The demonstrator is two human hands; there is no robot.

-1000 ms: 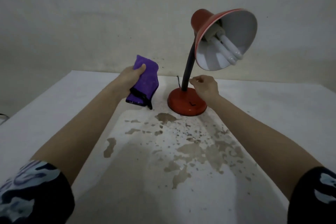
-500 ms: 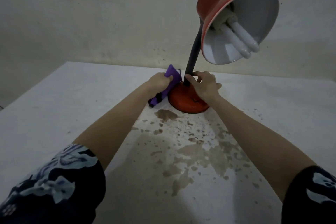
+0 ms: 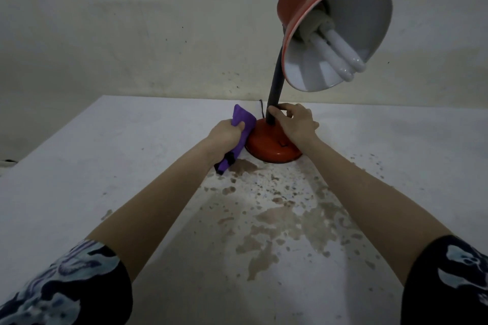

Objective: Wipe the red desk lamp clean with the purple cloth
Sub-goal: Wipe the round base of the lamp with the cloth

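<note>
Left hand (image 3: 227, 130): fingers curled tight round the bunched purple cloth (image 3: 244, 119), pressing it against the left flank of the red base (image 3: 266, 146).
Right hand (image 3: 295, 124): thumb and fingers wrapped about the foot of the black neck (image 3: 273, 99), palm over the base's right side.
Red desk lamp (image 3: 276, 79): stands between the two hands, toward the far edge of the surface (image 3: 105, 166).
Long axis: upright, the neck rising out of the right hand's grip and bowing slightly rightward.
Shade (image 3: 351, 8): above and right of the right hand, white mouth tilted down toward the camera, bulb (image 3: 338, 57) showing inside.
Cloth's axis: runs from beyond the left knuckles back to a black-trimmed end under the wrist.
Stains (image 3: 277, 216): brown blotches on the near side of both hands.
</note>
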